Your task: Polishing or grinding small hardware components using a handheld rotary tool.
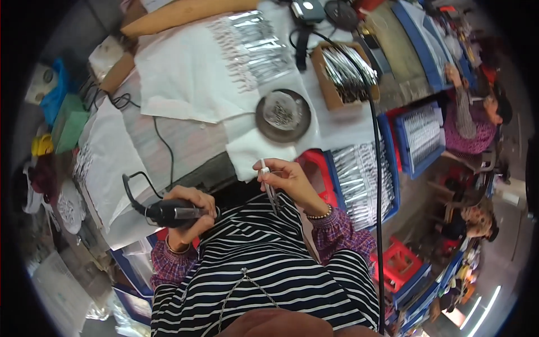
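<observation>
My left hand (190, 210) is wrapped around a black corded electric screwdriver (168, 213), held sideways over the front edge of the table. A black cable loops from its left end. My right hand (287, 178) pinches a slim metal tool with a white end (270, 190); its thin legs point down toward my lap. The two hands are apart. Just beyond my right hand, a dark round dish (306, 121) bears a clear tub (275, 109) of small metal pieces. A folded white cloth (252, 150) lies at the table edge near my right fingers.
White sheets (179, 78) cover much of the table, with rows of silvery metal tools (258, 45) at the back. A cardboard box (334, 98) of metal parts stands right. Blue trays (396, 205) hold more. A thick black cable (377, 168) crosses the view. Another person (469, 129) sits far right.
</observation>
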The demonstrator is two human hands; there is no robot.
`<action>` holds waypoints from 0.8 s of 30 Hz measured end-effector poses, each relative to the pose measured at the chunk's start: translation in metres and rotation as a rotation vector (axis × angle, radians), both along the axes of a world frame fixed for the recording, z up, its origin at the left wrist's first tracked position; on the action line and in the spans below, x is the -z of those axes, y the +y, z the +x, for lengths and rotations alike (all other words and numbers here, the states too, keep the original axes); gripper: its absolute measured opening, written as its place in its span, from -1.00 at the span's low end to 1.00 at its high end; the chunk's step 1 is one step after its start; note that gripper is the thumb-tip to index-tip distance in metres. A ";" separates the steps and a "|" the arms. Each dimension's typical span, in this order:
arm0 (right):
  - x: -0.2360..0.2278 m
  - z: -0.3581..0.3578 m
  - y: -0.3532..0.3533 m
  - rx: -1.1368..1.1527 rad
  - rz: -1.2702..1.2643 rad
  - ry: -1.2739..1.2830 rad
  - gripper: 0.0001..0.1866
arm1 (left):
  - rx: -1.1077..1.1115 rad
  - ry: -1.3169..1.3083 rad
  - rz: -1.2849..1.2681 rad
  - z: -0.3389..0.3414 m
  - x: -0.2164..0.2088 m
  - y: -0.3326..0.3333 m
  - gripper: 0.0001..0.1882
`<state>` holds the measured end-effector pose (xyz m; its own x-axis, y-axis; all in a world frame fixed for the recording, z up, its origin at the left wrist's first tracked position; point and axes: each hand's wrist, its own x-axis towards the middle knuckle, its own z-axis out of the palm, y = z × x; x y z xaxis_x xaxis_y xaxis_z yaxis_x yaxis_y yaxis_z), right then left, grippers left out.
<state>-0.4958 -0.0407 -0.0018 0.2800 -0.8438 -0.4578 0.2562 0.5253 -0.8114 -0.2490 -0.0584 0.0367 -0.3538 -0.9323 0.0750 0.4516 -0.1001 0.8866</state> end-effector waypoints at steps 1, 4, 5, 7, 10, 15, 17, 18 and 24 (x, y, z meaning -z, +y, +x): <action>0.006 -0.001 0.008 0.022 -0.002 -0.012 -0.70 | 0.023 -0.028 -0.001 -0.008 0.001 -0.003 -0.62; 0.012 0.001 0.016 0.099 0.013 -0.068 -0.69 | 0.133 -0.185 -0.033 -0.021 -0.008 -0.010 -0.63; 0.017 0.000 0.019 0.118 0.044 -0.108 -0.68 | 0.132 -0.169 0.009 -0.028 -0.009 -0.010 -0.63; 0.026 0.000 0.021 0.128 0.093 -0.141 -0.66 | 0.085 -0.200 0.099 -0.037 -0.011 -0.009 -0.63; 0.033 -0.001 0.025 0.091 0.128 -0.125 -0.65 | 0.053 -0.389 0.165 -0.044 -0.011 -0.011 -0.65; 0.043 0.006 0.027 0.102 0.067 -0.115 -0.66 | 0.072 -0.635 0.136 -0.062 -0.016 -0.026 -0.72; 0.043 0.010 0.027 0.189 0.124 -0.146 -0.77 | 0.109 -0.682 0.112 -0.067 -0.013 -0.030 -0.73; 0.045 0.009 0.025 0.159 0.140 -0.103 -0.79 | 0.116 -0.689 0.116 -0.068 -0.011 -0.031 -0.73; 0.055 0.014 0.018 0.152 0.153 -0.070 -0.80 | 0.286 -0.870 0.018 -0.074 0.001 -0.040 -0.68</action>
